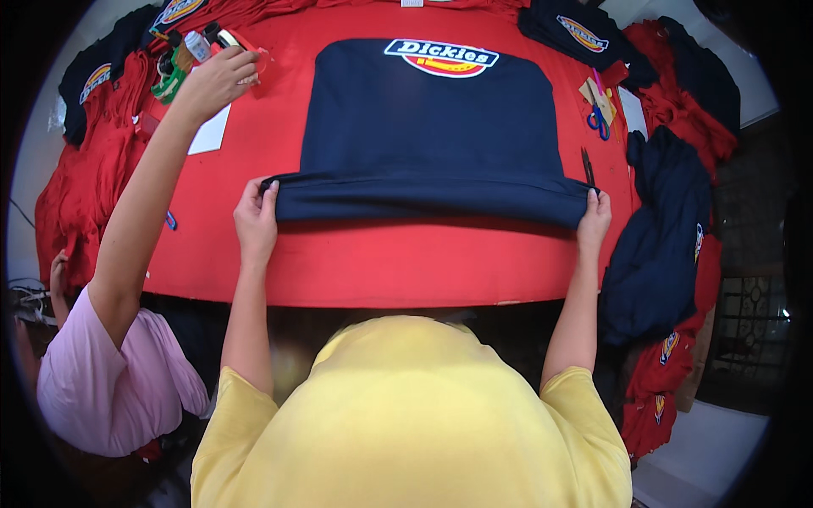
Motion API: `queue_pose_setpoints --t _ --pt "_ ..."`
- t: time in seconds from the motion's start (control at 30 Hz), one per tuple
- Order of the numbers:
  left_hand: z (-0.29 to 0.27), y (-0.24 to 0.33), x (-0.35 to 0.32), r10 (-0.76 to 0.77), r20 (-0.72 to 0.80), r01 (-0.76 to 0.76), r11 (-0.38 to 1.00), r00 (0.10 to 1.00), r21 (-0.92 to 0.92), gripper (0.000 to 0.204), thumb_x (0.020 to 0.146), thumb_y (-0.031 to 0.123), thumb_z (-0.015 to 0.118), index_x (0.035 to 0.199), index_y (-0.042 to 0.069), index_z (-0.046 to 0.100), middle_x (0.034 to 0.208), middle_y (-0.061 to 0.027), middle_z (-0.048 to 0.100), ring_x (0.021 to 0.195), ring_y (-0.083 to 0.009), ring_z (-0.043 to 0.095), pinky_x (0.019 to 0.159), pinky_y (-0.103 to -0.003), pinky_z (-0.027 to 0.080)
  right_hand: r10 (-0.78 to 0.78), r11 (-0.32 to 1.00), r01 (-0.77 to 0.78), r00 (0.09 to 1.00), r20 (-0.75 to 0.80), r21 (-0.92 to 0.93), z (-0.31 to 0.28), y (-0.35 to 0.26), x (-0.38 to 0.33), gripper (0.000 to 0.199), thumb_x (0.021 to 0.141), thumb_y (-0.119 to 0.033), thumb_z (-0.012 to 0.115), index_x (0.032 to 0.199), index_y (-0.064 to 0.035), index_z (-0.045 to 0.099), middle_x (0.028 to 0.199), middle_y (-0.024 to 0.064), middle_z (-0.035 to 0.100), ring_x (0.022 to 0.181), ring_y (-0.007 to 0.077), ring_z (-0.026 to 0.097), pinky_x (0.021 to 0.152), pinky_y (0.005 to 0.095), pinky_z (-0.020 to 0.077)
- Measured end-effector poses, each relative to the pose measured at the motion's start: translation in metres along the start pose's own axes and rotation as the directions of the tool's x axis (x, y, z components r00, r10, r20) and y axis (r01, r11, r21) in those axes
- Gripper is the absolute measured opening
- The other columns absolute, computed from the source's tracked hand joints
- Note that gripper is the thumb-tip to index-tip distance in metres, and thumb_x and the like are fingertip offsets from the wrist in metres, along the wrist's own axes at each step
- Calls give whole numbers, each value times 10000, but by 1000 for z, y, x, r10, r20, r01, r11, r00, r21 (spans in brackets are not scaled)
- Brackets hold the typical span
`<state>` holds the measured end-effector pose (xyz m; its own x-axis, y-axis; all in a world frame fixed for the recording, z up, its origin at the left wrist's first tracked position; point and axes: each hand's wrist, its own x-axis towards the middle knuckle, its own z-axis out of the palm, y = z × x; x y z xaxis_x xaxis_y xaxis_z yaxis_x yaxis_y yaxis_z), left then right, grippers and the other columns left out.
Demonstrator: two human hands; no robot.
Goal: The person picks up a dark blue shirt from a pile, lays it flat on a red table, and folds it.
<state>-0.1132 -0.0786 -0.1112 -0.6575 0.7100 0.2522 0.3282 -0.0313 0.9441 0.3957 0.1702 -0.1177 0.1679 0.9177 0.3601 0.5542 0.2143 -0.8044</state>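
A navy garment lies flat on the red-covered table, with a printed logo patch at its far edge. Its near part is folded over into a wide band. At the left end of that band, my left hand pinches the corner between thumb and fingers. My right hand grips the opposite corner in the same way. The band is stretched between both hands, its near edge slightly off the table. Small dark thread snips lie just beyond my right hand.
A co-worker's hand reaches over a green holder of small bottles at the far left, beside white paper. Blue-handled scissors lie at the right. Red garments and navy garments are piled around the table edges.
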Motion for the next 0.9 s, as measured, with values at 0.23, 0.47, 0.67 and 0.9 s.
queue_pose_setpoints --t 0.23,0.47,0.67,0.9 --pt "12 -22 11 -13 -175 59 964 984 260 224 933 206 626 860 -5 614 600 -26 468 559 -83 415 523 -252 380 2 817 -70 993 -118 -573 39 -5 -12 330 975 -391 476 964 -79 583 807 200 659 785 413 628 651 495 460" --pt "20 -17 9 -43 -232 94 972 972 216 203 896 171 680 915 -25 629 655 4 538 594 -52 457 542 -225 401 -28 817 -18 997 -70 -577 42 -6 -16 338 936 -419 541 915 -87 601 788 124 678 745 332 653 632 449 472" --pt "14 -24 7 -2 -245 45 984 970 170 203 904 154 669 974 -33 632 704 -1 582 635 -45 496 576 -207 419 6 807 -49 997 -75 -589 43 -8 -15 330 946 -404 528 940 -83 607 836 134 687 764 350 652 649 461 474" --pt "26 -16 10 -102 -210 133 981 972 138 166 885 140 692 937 -7 635 715 26 538 650 -46 467 578 -200 397 64 737 -133 990 -128 -662 33 18 -10 376 968 -465 449 1036 -122 587 873 172 684 785 406 644 651 498 474"
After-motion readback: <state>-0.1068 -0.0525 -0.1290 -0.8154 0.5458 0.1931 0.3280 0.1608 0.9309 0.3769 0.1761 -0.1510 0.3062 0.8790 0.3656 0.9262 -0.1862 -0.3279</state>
